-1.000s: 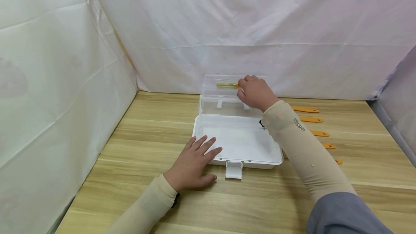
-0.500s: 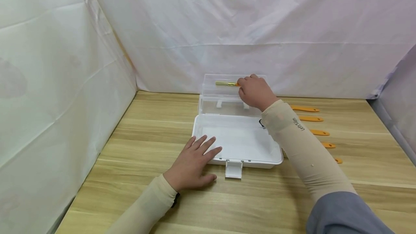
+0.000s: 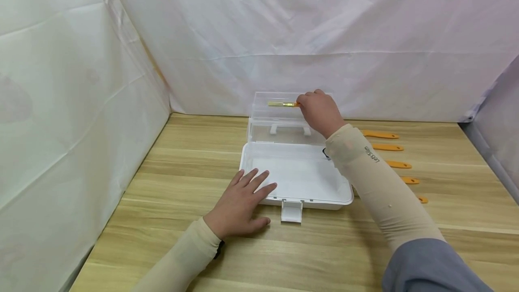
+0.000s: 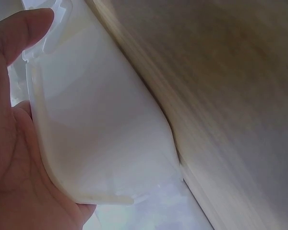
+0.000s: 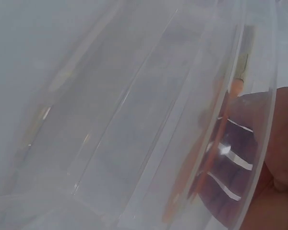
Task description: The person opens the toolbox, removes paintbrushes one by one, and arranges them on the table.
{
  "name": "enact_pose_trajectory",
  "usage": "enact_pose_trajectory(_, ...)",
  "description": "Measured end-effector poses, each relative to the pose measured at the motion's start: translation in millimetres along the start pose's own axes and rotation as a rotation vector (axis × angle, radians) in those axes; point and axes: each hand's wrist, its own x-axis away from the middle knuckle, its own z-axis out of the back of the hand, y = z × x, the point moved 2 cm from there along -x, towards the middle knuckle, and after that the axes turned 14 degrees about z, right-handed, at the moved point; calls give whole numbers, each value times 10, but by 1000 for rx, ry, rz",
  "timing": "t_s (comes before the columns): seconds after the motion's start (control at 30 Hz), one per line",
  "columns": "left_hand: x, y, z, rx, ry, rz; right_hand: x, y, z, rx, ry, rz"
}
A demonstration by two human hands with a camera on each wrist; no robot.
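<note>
A white plastic box (image 3: 304,177) lies with its clear lid (image 3: 261,114) tipped back. My left hand (image 3: 240,208) rests on its front left corner, fingers spread over the rim; in the left wrist view the palm is beside the box wall (image 4: 101,120). My right hand (image 3: 322,111) pinches the orange handle of a paintbrush (image 3: 281,104) up at the raised lid, bristles pointing left. Through the clear plastic in the right wrist view, the brush handle (image 5: 223,122) shows against curled fingers. Most of the handle is hidden by the hand in the head view.
Several orange handles (image 3: 388,147) lie in a column to the right, partly covered by the right forearm. A white latch (image 3: 291,212) hangs at the box's front. White cloth (image 3: 227,75) hangs behind and at the sides of the wooden table (image 3: 182,166).
The right hand has lifted slightly, its fingers shifting on the handle, and the brush has moved a little up and left. The left hand and box stay put.
</note>
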Motion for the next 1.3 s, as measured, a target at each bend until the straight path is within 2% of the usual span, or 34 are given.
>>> enact_pose_trajectory(0.7,14,-5,15,-9,-13,6,-6,15,-7,30,58,50)
enact_pose_trajectory(0.97,12,13,30,-7,-41,8,-20,55,3,81,14,62)
enact_pose_trajectory(1.3,-5,30,7,-5,-36,5,-1,134,120,61,-43,79)
